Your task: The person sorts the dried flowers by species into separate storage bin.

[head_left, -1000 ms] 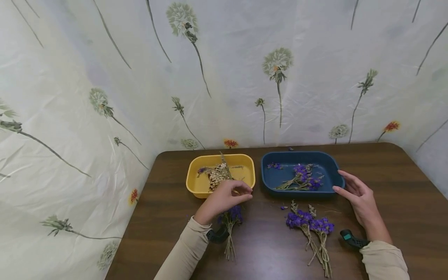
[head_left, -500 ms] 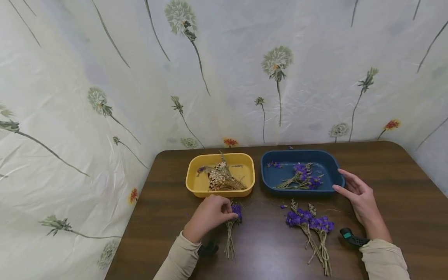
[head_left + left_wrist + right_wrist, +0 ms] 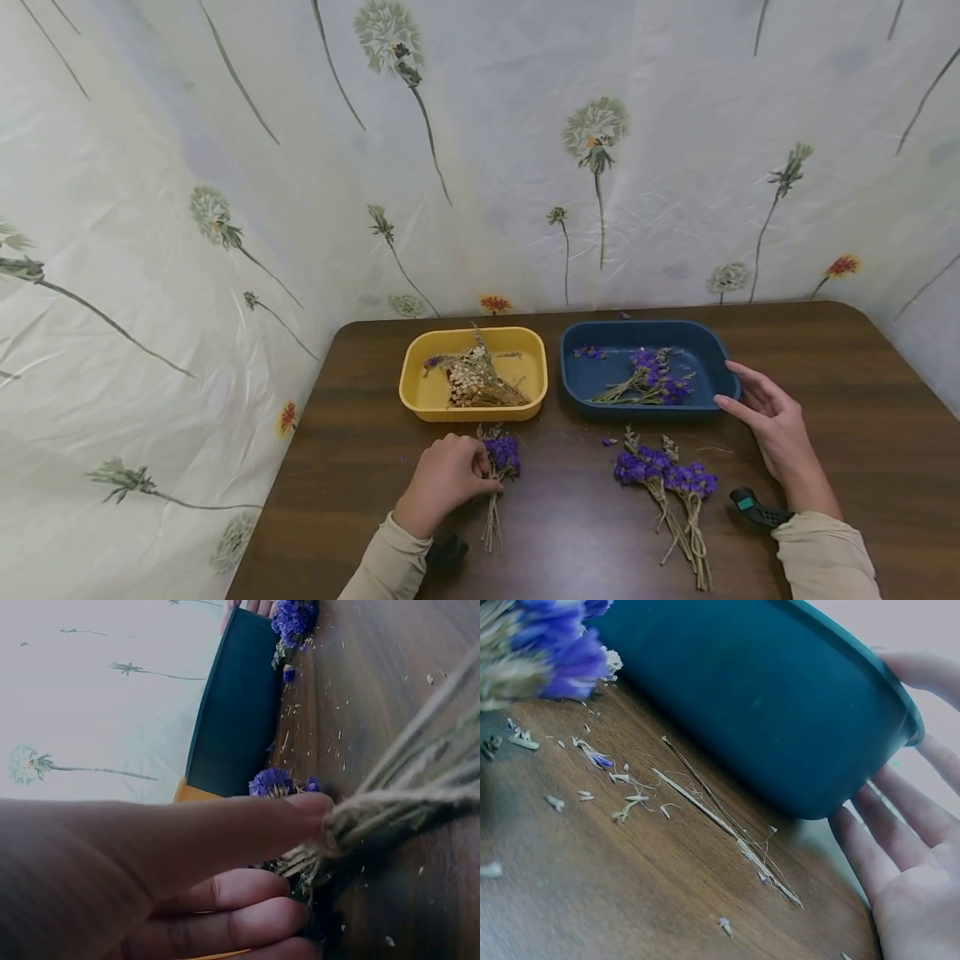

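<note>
My left hand (image 3: 447, 475) pinches a small bunch of purple dried flowers (image 3: 501, 454) around its twine-tied stems. In the left wrist view the thumb (image 3: 247, 825) lies against the twine knot, and the stems run off to the right. The bunch lies in front of a yellow tray (image 3: 472, 414). My right hand (image 3: 776, 433) rests with extended fingers against the right end of a blue tray (image 3: 645, 412). In the right wrist view its fingers (image 3: 885, 832) touch the tray's end wall and rim. Loose purple flower sprigs (image 3: 652, 379) lie inside the blue tray.
Two tied purple bunches (image 3: 675, 492) lie in front of the blue tray. Cream and brown dried flowers (image 3: 480, 379) fill part of the yellow tray. Stem scraps (image 3: 720, 825) and petals are scattered over the brown table (image 3: 585, 517). A flower-printed curtain hangs behind.
My left hand has come down from in front of the yellow tray to the purple bunch and now pinches its stems. The right hand stays at the blue tray.
</note>
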The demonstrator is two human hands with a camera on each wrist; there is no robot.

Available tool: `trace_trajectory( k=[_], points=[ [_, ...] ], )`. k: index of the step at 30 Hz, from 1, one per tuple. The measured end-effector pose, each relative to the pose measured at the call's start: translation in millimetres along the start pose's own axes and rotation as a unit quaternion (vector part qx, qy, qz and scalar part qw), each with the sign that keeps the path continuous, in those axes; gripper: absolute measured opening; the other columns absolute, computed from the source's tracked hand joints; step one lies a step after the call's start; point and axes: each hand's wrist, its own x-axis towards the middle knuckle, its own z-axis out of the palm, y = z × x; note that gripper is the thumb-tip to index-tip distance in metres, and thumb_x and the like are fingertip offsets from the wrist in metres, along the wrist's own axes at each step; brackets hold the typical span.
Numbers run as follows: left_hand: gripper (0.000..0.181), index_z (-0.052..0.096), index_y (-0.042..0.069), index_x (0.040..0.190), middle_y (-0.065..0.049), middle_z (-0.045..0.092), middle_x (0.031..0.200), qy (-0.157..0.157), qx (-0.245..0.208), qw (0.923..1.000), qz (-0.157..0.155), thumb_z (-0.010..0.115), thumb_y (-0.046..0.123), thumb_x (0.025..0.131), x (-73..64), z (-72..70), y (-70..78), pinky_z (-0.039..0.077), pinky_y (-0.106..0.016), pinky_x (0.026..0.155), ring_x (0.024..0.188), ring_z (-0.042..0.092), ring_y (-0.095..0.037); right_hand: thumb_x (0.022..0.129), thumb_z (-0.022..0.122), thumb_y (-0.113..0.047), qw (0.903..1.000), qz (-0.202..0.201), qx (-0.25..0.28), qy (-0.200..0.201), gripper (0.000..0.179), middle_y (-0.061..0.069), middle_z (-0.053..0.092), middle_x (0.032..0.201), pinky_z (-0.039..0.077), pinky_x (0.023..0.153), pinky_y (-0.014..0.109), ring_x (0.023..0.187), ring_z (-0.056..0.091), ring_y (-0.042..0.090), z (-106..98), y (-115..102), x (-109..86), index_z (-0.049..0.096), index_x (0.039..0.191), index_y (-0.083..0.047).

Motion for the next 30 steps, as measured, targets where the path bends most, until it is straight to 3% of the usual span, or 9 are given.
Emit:
trace_trajectory(
  k=[10,18,21,26,30],
  points=[
    [0.024,0.073,0.016,0.085,0.008,0.072,0.078,-0.039,-0.028,0.9982,0.037,0.094,0.024,0.075,1.3,3.5,11.5,0.051,-0.019,0.064,0.068,0.060,0.002,0.097,0.065,0.004,1.0000,-0.001,-0.004,0.001,0.061,-0.009,0.052,0.151,0.044,0.096,0.002,0.132,0.050,-0.010,0,-1,0.5,0.045,0.154,-0.001],
    [0.023,0.077,0.013,0.100,0.002,0.076,0.096,-0.039,-0.054,0.9934,0.094,0.089,0.022,0.083,6.6,11.2,9.5,0.053,-0.021,0.078,0.084,0.066,-0.006,0.097,0.065,0.005,1.0000,-0.005,0.002,-0.001,0.061,-0.008,0.053,0.151,0.045,0.096,0.002,0.130,0.052,-0.010,1,0,-0.8,0.044,0.154,0.001],
    [0.023,0.076,0.012,0.098,0.000,0.076,0.092,-0.041,-0.087,0.9917,0.085,0.090,0.020,0.081,8.0,13.2,6.3,0.054,-0.018,0.074,0.079,0.066,-0.004,0.097,0.065,0.004,1.0000,-0.003,-0.001,0.000,0.061,-0.007,0.052,0.151,0.045,0.096,0.002,0.131,0.051,-0.009,2,-1,-0.4,0.044,0.154,0.001],
    [0.021,0.074,0.009,0.097,0.001,0.074,0.084,-0.084,-0.165,0.9810,0.058,0.088,0.012,0.082,10.8,18.9,3.2,0.054,-0.015,0.067,0.068,0.062,0.002,0.098,0.066,0.003,1.0000,0.004,-0.006,0.002,0.061,-0.008,0.051,0.152,0.044,0.096,0.002,0.131,0.050,-0.008,1,-1,0.3,0.044,0.154,-0.001],
    [0.020,0.074,0.009,0.099,0.002,0.074,0.084,-0.098,-0.184,0.9764,0.057,0.087,0.009,0.083,12.1,22.4,3.2,0.054,-0.016,0.066,0.066,0.062,0.003,0.098,0.066,0.003,0.9999,0.007,-0.008,0.003,0.061,-0.009,0.051,0.151,0.044,0.096,0.001,0.130,0.051,-0.009,0,0,0.1,0.044,0.155,-0.001]
  ],
)
